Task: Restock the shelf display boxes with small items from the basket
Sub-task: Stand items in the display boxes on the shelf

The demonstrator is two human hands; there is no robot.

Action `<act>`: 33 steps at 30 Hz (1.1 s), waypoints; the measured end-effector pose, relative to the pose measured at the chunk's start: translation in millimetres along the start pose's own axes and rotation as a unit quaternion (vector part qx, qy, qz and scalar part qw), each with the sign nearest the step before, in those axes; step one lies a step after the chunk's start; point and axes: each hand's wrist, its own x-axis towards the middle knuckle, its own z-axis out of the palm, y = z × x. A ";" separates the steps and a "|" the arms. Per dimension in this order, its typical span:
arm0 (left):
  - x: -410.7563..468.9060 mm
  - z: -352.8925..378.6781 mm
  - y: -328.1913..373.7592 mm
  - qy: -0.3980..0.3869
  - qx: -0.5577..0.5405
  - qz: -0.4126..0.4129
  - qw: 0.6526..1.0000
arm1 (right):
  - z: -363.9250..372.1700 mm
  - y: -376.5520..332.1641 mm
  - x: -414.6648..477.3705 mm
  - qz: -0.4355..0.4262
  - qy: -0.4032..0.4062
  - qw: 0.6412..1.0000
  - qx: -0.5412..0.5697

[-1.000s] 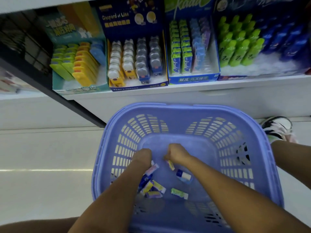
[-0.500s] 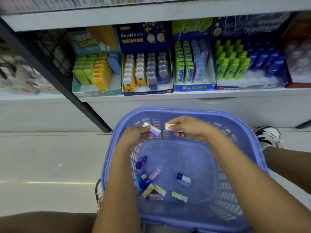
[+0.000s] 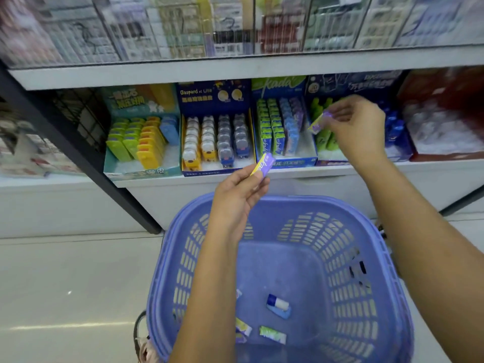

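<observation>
A purple-and-yellow packet [image 3: 265, 165] sticks up from the fingertips of the left hand [image 3: 239, 197], pinched by its lower end between thumb and curled fingers. Its free end overlaps the front wall of the Kada display box [image 3: 290, 162] in this view; whether it touches the box cannot be told. A second packet [image 3: 319, 123] of the same colours is blurred and tilted. It is pinched at the fingertips of the right hand [image 3: 356, 127], and the other fingers of that hand are loosely curled above it.

Just beyond the right fingers stand green bottles [image 3: 323, 138] in the next box. To the left of those fingers are the Kada box's rows of green, blue and purple packets.

Left of the left fingertips sits a dark-blue display box [image 3: 209, 173] of bear-shaped items, and further left a teal display box [image 3: 141, 172] of green and yellow pieces. All stand on one white shelf [image 3: 432, 169].

Below both hands is the purple basket [image 3: 392, 297]. On its floor lie a blue-and-white item [image 3: 278, 304], a green packet [image 3: 272, 334] and a yellow-edged packet [image 3: 243, 328] partly hidden by the left forearm.
</observation>
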 end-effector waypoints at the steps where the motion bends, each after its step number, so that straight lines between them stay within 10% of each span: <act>1: 1.0 3.3 -4.5 0.010 0.003 0.000 1.000 | 0.6 0.2 9.9 -0.005 -0.001 1.000 -0.011; 14: 17.8 17.1 -31.1 0.046 0.011 -0.010 0.999 | 17.0 -4.4 69.7 -0.090 -0.233 0.939 -0.237; 26: 23.5 34.5 -34.0 0.073 0.015 0.018 0.997 | 26.5 -11.0 67.5 -0.105 -0.246 0.921 -0.282; 30: 27.3 45.1 -31.2 0.072 0.013 0.059 0.996 | 2.6 -16.2 47.3 -0.032 -0.242 0.968 -0.062; 33: 29.9 56.1 -29.0 0.062 0.027 0.098 0.993 | -12.8 -24.2 19.2 0.021 -0.425 0.900 0.094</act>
